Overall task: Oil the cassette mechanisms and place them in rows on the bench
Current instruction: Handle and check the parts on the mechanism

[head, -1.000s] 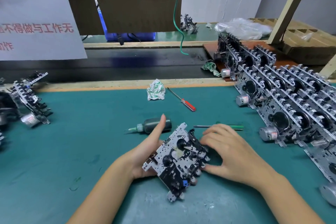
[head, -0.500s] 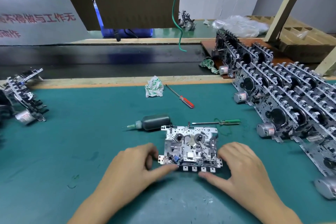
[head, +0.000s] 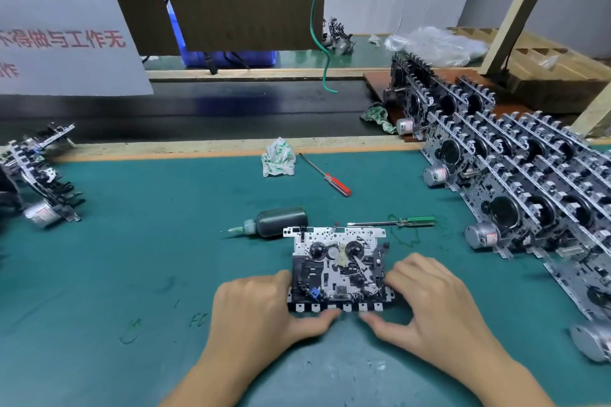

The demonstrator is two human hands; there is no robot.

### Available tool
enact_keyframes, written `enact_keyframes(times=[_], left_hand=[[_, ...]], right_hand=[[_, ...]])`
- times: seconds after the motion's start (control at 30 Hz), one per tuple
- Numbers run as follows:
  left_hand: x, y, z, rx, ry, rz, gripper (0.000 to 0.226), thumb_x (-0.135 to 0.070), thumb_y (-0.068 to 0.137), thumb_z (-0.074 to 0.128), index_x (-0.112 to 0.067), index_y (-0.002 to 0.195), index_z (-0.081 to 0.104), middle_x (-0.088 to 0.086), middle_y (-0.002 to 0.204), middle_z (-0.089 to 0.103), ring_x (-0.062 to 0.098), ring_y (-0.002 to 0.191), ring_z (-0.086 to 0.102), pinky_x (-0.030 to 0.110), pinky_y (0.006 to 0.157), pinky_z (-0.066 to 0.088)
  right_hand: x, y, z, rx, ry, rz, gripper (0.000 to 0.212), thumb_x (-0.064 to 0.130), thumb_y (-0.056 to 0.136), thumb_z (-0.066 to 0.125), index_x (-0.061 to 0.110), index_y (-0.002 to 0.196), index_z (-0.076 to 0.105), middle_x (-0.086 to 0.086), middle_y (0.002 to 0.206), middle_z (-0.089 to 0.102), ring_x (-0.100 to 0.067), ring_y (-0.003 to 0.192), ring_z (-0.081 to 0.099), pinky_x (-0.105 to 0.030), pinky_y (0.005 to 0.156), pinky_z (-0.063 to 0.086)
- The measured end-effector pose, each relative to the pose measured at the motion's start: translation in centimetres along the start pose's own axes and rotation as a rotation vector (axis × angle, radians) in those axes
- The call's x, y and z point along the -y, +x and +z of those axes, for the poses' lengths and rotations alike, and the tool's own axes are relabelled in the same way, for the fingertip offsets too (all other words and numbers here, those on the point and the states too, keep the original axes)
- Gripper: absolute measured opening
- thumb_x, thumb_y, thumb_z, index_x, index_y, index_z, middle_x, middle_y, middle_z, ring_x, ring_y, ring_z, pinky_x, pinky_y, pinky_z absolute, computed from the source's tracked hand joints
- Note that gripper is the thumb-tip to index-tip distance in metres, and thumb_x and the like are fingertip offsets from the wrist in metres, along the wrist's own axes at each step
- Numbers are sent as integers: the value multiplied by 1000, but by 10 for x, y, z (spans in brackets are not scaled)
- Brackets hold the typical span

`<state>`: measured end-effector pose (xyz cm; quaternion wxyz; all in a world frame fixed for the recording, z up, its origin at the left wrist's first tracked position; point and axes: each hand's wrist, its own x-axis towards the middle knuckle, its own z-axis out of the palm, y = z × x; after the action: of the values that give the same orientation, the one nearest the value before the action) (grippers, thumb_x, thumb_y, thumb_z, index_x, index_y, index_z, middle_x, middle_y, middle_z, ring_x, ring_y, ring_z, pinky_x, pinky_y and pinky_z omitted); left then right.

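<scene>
Cassette mechanism (head: 337,269) lies flat on the green bench mat (head: 132,258), gripped at its near corners by the left hand (head: 261,311) and right hand (head: 429,304), thumbs at the front tabs, with the oil bottle (head: 277,221) just behind and finished rows (head: 515,182) to the right.

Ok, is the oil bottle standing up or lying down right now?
Lying down. The oil bottle rests on its side on the green mat, needle tip pointing left, just behind the cassette mechanism; neither hand touches it.
</scene>
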<state>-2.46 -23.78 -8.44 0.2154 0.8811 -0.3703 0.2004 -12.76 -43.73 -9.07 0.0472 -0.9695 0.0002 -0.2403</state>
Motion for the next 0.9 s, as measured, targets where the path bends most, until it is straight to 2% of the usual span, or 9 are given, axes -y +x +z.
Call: enact_keyframes(times=[0.1,0.2,0.33,0.47,0.63,0.73,0.8,0.9], left_hand=[[5,2,2,-32,43,46,63,-72,62,49,-15,39,38,-1,30,34,17,24,37,14,35,24],[12,4,2,-13,21,109,68,-78,63,47,-15,41,38,-3,31,34,18,26,36,14,37,20],[13,3,2,29,-20,60,67,-80,60,49,-15,43,40,-4,32,36,17,27,38,16,40,18],[12,2,3,34,-24,-5,64,-76,59,51,-16,42,42,-1,31,36,18,27,39,17,36,22],[17,3,0,114,-113,45,69,-86,51,48,-18,47,34,-5,33,40,17,30,42,20,33,36],[19,1,0,147,-129,47,71,-89,49,49,-20,49,34,-7,34,40,14,30,41,25,33,40],[20,1,1,168,-136,81,72,-88,51,51,-18,48,36,-6,34,39,15,30,40,22,33,37],[22,0,-1,166,-107,186,67,-83,57,54,-20,50,33,-4,35,37,17,30,39,18,35,29]], right_hand=[[-1,1,-1,32,26,-32,51,65,70,58,15,60,55,7,60,48,-18,61,49,-22,64,31],[3,1,1,-24,-24,2,49,62,72,55,15,57,54,7,57,47,-18,58,49,-24,61,32],[8,1,3,-65,-65,18,48,60,73,53,15,56,54,7,55,46,-16,56,47,-23,54,36],[6,1,2,-36,8,-17,52,65,68,58,14,57,53,6,57,45,-16,56,44,-22,60,30],[8,0,4,-90,-23,2,49,58,75,54,14,55,52,5,55,46,-17,55,47,-24,60,31],[6,0,3,-68,-38,28,52,64,73,51,15,57,53,6,56,47,-17,56,48,-24,59,37],[7,0,3,-80,-56,56,57,70,68,50,15,55,53,6,55,47,-16,54,48,-27,54,41],[11,0,5,-129,-86,94,59,70,69,51,15,49,50,5,50,45,-16,51,47,-26,54,37]])
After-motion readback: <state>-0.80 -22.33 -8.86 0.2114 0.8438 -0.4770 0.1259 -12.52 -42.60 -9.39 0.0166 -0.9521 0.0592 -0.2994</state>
